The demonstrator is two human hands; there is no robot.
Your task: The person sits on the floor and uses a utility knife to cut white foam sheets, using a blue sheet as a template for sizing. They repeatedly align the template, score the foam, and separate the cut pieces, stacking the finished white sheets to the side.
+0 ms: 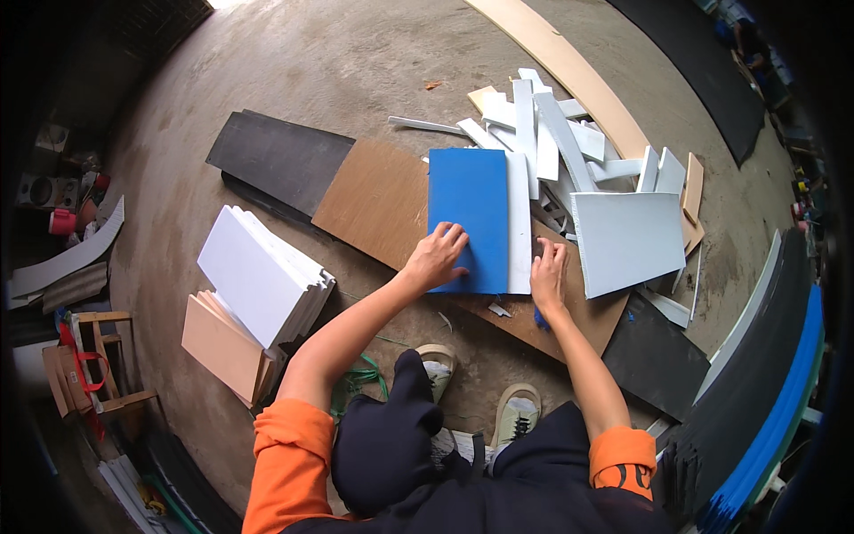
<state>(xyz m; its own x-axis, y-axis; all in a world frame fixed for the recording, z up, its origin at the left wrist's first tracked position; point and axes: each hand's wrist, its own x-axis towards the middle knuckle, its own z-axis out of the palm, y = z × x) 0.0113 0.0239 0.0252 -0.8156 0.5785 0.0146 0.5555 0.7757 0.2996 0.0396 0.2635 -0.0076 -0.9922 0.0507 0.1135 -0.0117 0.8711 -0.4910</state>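
Observation:
A blue foam sheet (470, 191) lies on a brown board (374, 198), with a white sheet (519, 214) showing along its right side. My left hand (434, 256) rests on the lower left of the blue sheet, fingers loosely bent and thumb apart. Beside the white sheet's right edge is my right hand (549, 274), its fingers curved upward and spread from the thumb. Nothing shows clearly in its grasp; a dark spot between thumb and fingers is too small to make out. Below its wrist a small blue piece (540, 318) is partly hidden.
White offcut strips (525, 133) pile up beyond the board, and a white panel (628, 240) leans at right. Stacked white boards (258, 267) and beige boards (222, 343) stand at left. Black sheets (276, 160) lie under the board. Blue sheets (783, 400) line the far right.

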